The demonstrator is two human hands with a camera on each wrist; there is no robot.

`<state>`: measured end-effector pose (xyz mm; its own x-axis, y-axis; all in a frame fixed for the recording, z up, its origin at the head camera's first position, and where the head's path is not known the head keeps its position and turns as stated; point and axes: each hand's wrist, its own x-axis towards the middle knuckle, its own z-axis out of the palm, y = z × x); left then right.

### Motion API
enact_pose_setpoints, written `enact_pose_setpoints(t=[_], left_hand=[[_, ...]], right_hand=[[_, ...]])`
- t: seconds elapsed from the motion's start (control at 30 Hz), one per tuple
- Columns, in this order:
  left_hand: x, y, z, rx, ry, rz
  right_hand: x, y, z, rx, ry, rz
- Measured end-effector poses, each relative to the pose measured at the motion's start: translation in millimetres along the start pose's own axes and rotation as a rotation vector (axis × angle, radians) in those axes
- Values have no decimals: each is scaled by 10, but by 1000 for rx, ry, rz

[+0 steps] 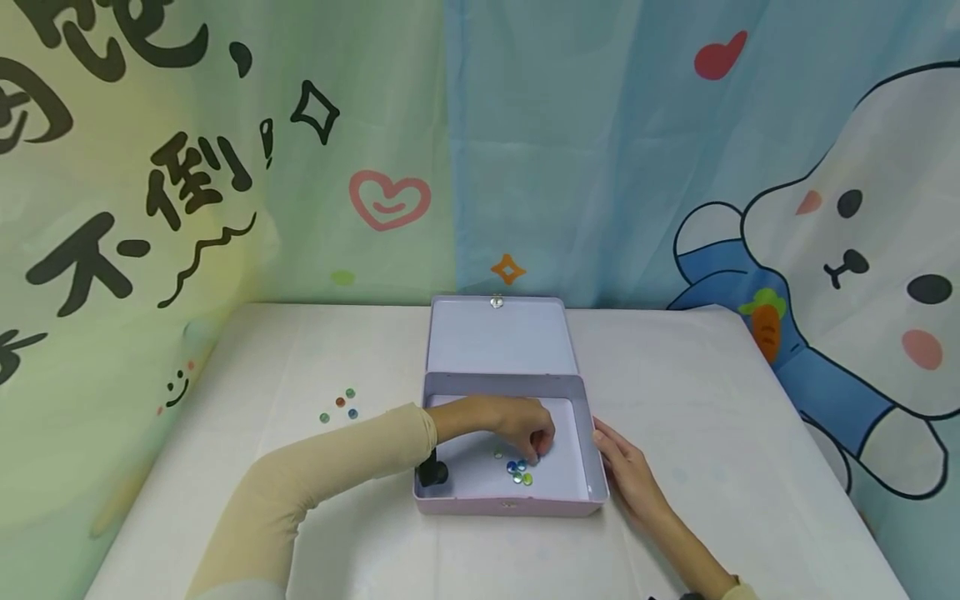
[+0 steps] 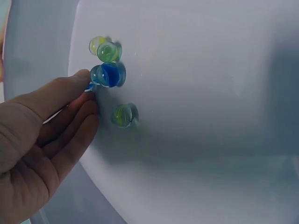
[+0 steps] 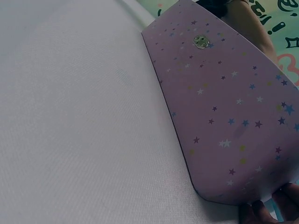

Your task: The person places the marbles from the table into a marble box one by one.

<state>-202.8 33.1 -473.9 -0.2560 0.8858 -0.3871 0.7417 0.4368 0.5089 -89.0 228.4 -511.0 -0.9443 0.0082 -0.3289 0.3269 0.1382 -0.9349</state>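
Observation:
An open metal box [image 1: 510,507], pale inside and pink with small stars outside, stands on the white table. My left hand [image 1: 525,425] reaches down inside it and pinches a blue marble [image 2: 89,87] between thumb and fingers; most of that marble is hidden. Close by on the box floor lie other glass marbles: a dark blue marble [image 2: 110,74], a green marble [image 2: 108,52], a yellow marble [image 2: 96,45] and a yellow-green marble [image 2: 122,115]. Outside, the fingers of my right hand [image 1: 630,471] touch the box's right wall; only their tips show in the right wrist view.
Several loose marbles, among them an orange marble [image 1: 341,402], lie on the table [image 1: 360,333] left of the box. The raised lid [image 1: 497,337] leans back. Behind the table hangs a printed curtain [image 1: 540,150]. My left sleeve [image 1: 330,467] crosses the table's left part.

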Motion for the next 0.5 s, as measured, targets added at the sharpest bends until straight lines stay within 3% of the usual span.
enact_pose_setpoints(t=[0.23, 0.4, 0.5], left_hand=[[-55, 14, -77, -46, 55, 33], [-263, -7, -385, -157, 202, 107], [-487, -45, -558, -272, 311, 145]], right_hand=[[-18, -5, 5, 4, 11, -11], [-23, -9, 4, -20, 21, -10], [-12, 1, 10, -25, 25, -4]])
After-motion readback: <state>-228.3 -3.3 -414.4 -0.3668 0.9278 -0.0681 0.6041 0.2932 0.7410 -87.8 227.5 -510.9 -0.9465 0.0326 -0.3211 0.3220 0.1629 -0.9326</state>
